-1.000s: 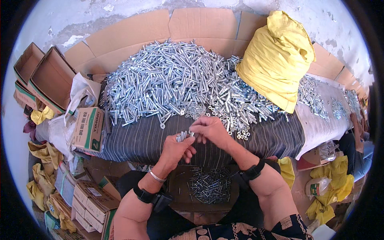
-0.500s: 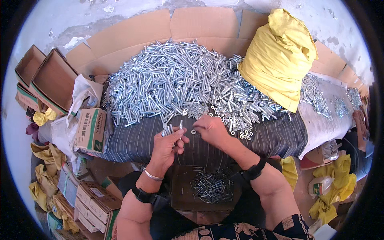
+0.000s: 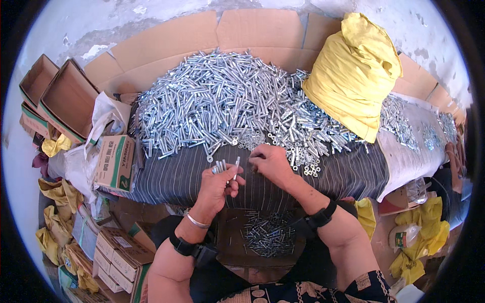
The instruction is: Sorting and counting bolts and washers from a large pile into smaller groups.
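My left hand (image 3: 218, 183) is closed around several silvery metal anchor bolts (image 3: 222, 166), one of them standing upright between thumb and fingers. Just to its right, my right hand (image 3: 270, 162) has its fingers pinched together; whatever is in them is too small to make out. Behind the hands lies a big heap of bolts with sleeves (image 3: 217, 101). At its front edge are a small pile of flat washers (image 3: 251, 140) and a scatter of hex nuts (image 3: 308, 164). A single washer (image 3: 209, 158) lies on the dark striped cloth (image 3: 166, 174) beside my left hand.
A full yellow sack (image 3: 353, 76) stands on the heap's right. Open cardboard boxes (image 3: 68, 101) and a green-and-white carton (image 3: 115, 162) are at left. Below the table edge, a brown tray (image 3: 230, 242) holds assembled-looking bolts (image 3: 269, 235). At far right, another person's arm (image 3: 452, 164) shows.
The loose washer beside my right fingers is gone from the cloth. My left hand has shifted slightly right and down, tilting its upright bolt, and a washer beside it now shows.
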The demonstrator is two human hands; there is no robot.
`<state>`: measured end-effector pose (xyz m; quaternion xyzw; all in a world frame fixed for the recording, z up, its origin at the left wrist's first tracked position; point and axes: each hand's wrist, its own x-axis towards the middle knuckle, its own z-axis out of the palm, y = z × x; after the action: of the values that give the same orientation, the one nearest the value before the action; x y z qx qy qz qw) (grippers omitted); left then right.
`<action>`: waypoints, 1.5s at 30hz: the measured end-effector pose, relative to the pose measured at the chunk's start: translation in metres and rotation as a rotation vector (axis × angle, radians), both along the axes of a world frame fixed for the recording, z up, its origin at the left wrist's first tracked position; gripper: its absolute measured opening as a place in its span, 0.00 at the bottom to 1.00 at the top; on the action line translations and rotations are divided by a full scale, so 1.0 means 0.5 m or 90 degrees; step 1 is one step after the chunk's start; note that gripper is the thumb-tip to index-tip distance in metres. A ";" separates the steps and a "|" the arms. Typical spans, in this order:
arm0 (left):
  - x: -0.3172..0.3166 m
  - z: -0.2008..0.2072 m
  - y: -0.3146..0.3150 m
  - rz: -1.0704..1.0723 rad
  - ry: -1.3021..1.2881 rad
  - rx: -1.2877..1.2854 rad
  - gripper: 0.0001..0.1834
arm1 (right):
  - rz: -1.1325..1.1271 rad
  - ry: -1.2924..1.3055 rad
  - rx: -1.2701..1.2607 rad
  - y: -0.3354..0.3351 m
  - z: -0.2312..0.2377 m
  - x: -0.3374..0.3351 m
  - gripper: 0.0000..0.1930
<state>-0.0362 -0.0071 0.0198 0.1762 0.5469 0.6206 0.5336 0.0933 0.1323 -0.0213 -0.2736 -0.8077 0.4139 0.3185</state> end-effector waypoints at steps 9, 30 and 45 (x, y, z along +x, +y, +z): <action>0.016 -0.007 0.008 -0.018 0.012 -0.027 0.08 | 0.115 0.155 -0.457 -0.010 0.054 0.012 0.04; 0.000 -0.001 0.006 0.023 -0.067 0.010 0.08 | 0.046 -0.113 0.262 0.019 0.028 0.082 0.07; 0.023 -0.009 0.009 -0.062 -0.016 -0.033 0.10 | 0.043 -0.083 -0.095 0.011 0.045 0.054 0.09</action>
<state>-0.0247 -0.0025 0.0152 0.1810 0.5467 0.5819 0.5742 0.1203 0.1379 0.0013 -0.2953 -0.8026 0.4645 0.2299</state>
